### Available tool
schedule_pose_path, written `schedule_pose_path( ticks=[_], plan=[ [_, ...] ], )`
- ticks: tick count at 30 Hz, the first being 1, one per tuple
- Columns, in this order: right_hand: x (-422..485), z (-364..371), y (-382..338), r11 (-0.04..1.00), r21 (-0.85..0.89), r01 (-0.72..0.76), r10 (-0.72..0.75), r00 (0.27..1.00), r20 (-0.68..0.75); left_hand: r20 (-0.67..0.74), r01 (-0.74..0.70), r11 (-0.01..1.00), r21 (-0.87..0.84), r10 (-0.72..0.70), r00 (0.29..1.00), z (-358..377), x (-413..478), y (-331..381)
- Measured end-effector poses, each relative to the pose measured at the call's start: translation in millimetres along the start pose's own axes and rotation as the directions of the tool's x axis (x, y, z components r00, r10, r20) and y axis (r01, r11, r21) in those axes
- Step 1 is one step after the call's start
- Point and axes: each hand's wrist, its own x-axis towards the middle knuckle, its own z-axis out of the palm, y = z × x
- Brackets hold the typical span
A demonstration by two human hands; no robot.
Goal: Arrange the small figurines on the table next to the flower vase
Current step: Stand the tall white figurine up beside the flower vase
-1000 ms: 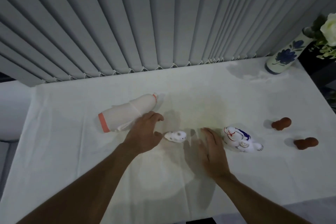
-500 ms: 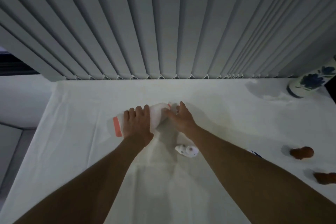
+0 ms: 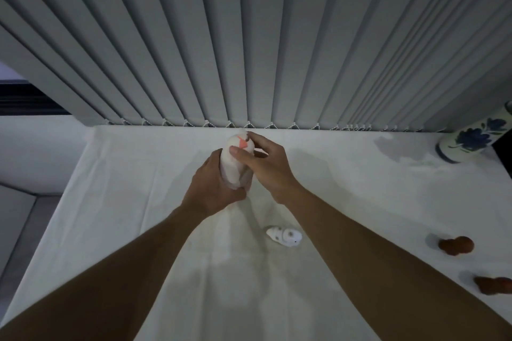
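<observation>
A tall white figurine with an orange mark [image 3: 236,163] stands upright above the white tablecloth [image 3: 110,202], held by both hands. My left hand [image 3: 213,188] wraps its lower body; my right hand [image 3: 264,165] grips its upper part. A small white figurine [image 3: 284,237] lies on the cloth below my right wrist. Two brown figurines [image 3: 455,245] [image 3: 494,288] lie at the right. The blue-flowered white vase [image 3: 471,138] stands at the far right corner. My right forearm hides the white-and-blue figurine.
Grey vertical blinds [image 3: 249,50] hang right behind the table's far edge. The table's left edge [image 3: 52,219] drops to a grey floor. A dark surface borders the table beside the vase.
Both hands moved from the small figurines to the lying tall figurine, took hold of it and stood it upright off the cloth. The view shifted left.
</observation>
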Motion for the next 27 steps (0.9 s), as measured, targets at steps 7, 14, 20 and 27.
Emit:
schedule_pose_path(
  ticks=[7,14,20,27],
  plan=[
    [-14,3,-3,0.933,-0.296,0.204,-0.201,0.979,0.042,0.119,0.052,0.976,-0.211,-0.027,0.993,-6,-4,-6],
    [-1,-25,4,0.891,-0.446,0.084,0.109,0.914,0.392,0.212,0.114,0.95,-0.291,-0.052,0.976,-21,3,-25],
    [-6,-21,32,0.866,-0.492,0.083,0.144,0.903,0.405,0.132,0.142,0.926,-0.351,-0.101,0.986,-18,1,-19],
    [-14,-28,41,0.858,-0.494,0.138,-0.039,0.978,0.206,0.168,0.083,0.952,-0.295,-0.034,0.985,-15,4,-5]
  ],
)
